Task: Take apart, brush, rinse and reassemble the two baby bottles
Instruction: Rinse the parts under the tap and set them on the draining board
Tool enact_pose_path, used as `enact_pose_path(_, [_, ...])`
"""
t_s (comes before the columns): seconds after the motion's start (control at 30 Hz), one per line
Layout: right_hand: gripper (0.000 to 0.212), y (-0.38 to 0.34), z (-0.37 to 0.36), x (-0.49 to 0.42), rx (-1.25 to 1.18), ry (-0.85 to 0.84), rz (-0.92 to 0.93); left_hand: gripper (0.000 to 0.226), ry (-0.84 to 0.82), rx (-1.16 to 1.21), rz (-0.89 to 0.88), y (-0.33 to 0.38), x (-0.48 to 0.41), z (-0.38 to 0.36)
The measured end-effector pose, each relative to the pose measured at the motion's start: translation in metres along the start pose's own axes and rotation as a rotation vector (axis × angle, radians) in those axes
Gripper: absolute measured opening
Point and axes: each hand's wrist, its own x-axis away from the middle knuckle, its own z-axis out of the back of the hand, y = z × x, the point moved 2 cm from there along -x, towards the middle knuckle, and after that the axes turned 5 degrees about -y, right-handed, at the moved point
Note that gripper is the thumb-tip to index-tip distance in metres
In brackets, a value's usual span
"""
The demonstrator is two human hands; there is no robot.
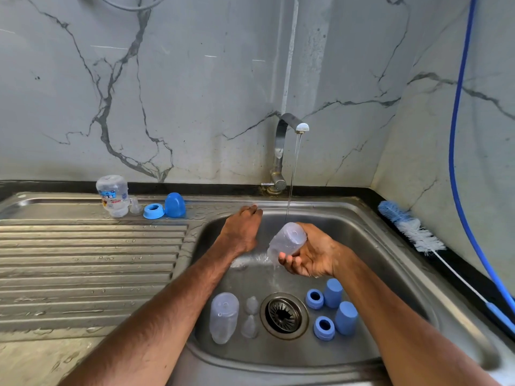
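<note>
Under the running tap (287, 151), the right hand (309, 257) holds a clear bottle body (287, 239) over the sink (370, 235). The bottle is tilted with its base up and its mouth toward the basin. The water stream (292, 176) lands on the upturned base, and water spills from the lower end, so this looks like the rinse. Held this way, the bottle probably drains as it is washed. The right grip is palm-up, with the fingers curled under and around the bottle wall.

The left hand (242, 227) rests at the sink's back rim, left of the stream. Its grip is loose, the fingers bent over the edge with nothing visibly in them. It seems to be steadying the person or waiting for the next part.

On the basin floor, parts are sorted around the drain strainer (284, 314). To its left are a second clear bottle (224, 317) and two clear nipples (252, 305). To its right are two blue collar rings (315, 298) and two blue caps (346, 317). Being down in the basin, they probably still await rinsing.

Along the back of the drainboard (83, 260) stand a labelled bottle (113, 195), mouth down, a nipple (135, 206), a blue ring (153, 211) and a blue cap (175, 204). They are likely set there to drip dry.

The bottle brush (412, 228) lies on the table right of the sink, so brushing seems finished for now. Reassembly is not yet begun.
</note>
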Motion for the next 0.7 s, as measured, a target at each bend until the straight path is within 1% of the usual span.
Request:
enact_pose_path(0.07, [0.066, 0.0, 0.0, -0.001, 0.064, 0.051, 0.064, 0.076, -0.01, -0.003, -0.005, 0.0, 0.0, 0.0])
enact_pose_path(0.2, [0.049, 0.002, -0.003, -0.008, 0.533, 0.317, 0.28, 0.077, -0.022, -0.007, 0.004, 0.0, -0.002, 0.0])
enact_pose_path(0.27, [0.058, 0.002, -0.006, -0.008, 0.73, 0.408, 0.382, 0.079, -0.028, -0.009, 0.007, 0.0, -0.002, -0.001])
enact_pose_path(0.33, [0.071, -0.006, -0.011, -0.002, 0.882, 0.535, 0.566, 0.082, -0.037, -0.004, 0.012, 0.001, -0.002, 0.0])
enact_pose_path(0.4, [0.072, -0.013, -0.016, 0.003, 0.943, 0.671, 0.776, 0.082, -0.056, 0.02, 0.023, 0.001, -0.003, 0.001])
enact_pose_path(0.43, [0.071, -0.013, -0.017, 0.004, 0.953, 0.713, 0.836, 0.08, -0.063, 0.046, 0.03, 0.002, -0.004, 0.003])
enact_pose_path(0.47, [0.07, -0.012, -0.018, 0.003, 0.969, 0.723, 0.849, 0.077, -0.069, 0.08, 0.04, 0.002, -0.005, 0.004])
enact_pose_path(0.53, [0.068, -0.009, -0.017, -0.002, 1.031, 0.699, 0.79, 0.072, -0.077, 0.149, 0.067, 0.002, -0.005, 0.007])
enact_pose_path(0.57, [0.066, -0.009, -0.017, -0.003, 1.048, 0.706, 0.788, 0.071, -0.083, 0.174, 0.083, 0.001, -0.005, 0.008])
enact_pose_path(0.67, [0.066, -0.015, -0.016, 0.0, 0.959, 0.819, 0.929, 0.07, -0.104, 0.213, 0.11, -0.002, -0.008, 0.01])
enact_pose_path(0.7, [0.067, -0.015, -0.016, -0.001, 0.948, 0.822, 0.931, 0.069, -0.105, 0.226, 0.118, -0.002, -0.008, 0.011])
